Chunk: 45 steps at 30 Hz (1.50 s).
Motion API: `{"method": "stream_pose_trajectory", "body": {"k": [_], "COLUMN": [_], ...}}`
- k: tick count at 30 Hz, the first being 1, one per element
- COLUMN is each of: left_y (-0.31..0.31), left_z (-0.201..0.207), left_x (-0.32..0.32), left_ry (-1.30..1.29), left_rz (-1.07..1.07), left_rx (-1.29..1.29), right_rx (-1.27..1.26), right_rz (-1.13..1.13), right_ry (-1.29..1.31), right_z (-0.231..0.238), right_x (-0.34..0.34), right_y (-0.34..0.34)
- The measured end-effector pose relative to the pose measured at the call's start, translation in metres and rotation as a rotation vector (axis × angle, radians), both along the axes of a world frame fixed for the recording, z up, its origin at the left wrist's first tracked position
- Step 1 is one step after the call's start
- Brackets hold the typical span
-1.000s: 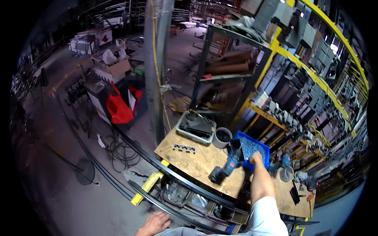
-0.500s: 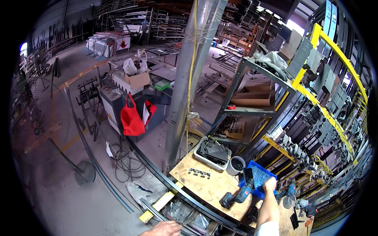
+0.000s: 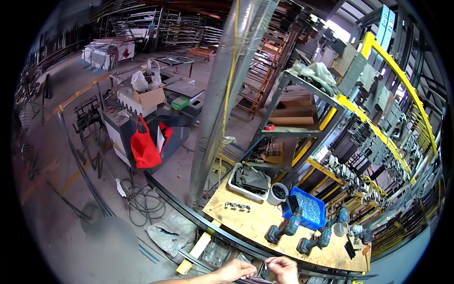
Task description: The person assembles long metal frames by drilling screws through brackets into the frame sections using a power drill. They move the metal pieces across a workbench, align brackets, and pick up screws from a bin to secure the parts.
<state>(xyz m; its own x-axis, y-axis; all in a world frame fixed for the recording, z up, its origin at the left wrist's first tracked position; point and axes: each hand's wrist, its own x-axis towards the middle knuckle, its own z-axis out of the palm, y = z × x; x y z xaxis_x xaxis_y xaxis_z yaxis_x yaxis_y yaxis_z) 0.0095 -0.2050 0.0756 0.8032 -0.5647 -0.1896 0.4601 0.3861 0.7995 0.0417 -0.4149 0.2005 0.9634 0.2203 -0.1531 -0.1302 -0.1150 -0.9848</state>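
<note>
Head view: right hand (image 3: 283,270) has quit the bin (image 3: 323,210) (metal bits (image 3: 307,207) inside), joining left hand (image 3: 239,270) off the table's (image 3: 257,225) near edge; both pinched, contents unclear.

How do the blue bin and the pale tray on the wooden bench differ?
The bin is bright blue; the tray is greyish white. The bin holds many tiny pieces, the tray larger dark flat parts. The bin sits right of the tray. Both are open-topped and rest on the bench.

Bare worktop (image 3: 250,225) leaves a clear lane between the small black clips (image 3: 237,207) and 2 drills (image 3: 293,225); tray (image 3: 231,183), pail (image 3: 273,198) and blue bin (image 3: 322,215) block the back, a dark rail (image 3: 231,236) the front.
</note>
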Motion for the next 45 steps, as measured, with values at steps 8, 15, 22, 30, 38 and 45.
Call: {"method": "stream_pose_trajectory", "body": {"k": [8, 15, 22, 30, 38, 45], "left_y": [-0.028, -0.054, -0.048, -0.031, -0.034, -0.043], "left_z": [0.050, 0.064, 0.069, 0.061, 0.064, 0.073], "left_x": [-0.021, -0.052, -0.080, -0.131, -0.168, -0.157], "left_ry": [0.166, 0.309, 0.298, 0.433, 0.534, 0.478], "left_rz": [-0.136, -0.199, -0.036, 0.478, 0.668, 0.716], "left_rx": [-0.209, -0.320, -0.324, -0.260, -0.214, -0.224], "right_rx": [0.244, 0.224, 0.174, 0.031, 0.161, 0.110], "right_rz": [0.096, 0.159, -0.878, -0.613, -0.681, -0.740], "right_ry": [0.035, -0.246, -0.305, -0.476, -0.415, -0.509], "right_z": [-0.007, -0.018, -0.128, -0.161, -0.170, -0.123], "right_x": [-0.062, -0.077, 0.012, 0.098, 0.156, 0.134], "right_y": [-0.017, -0.051, -0.226, -0.242, -0.228, -0.230]}}
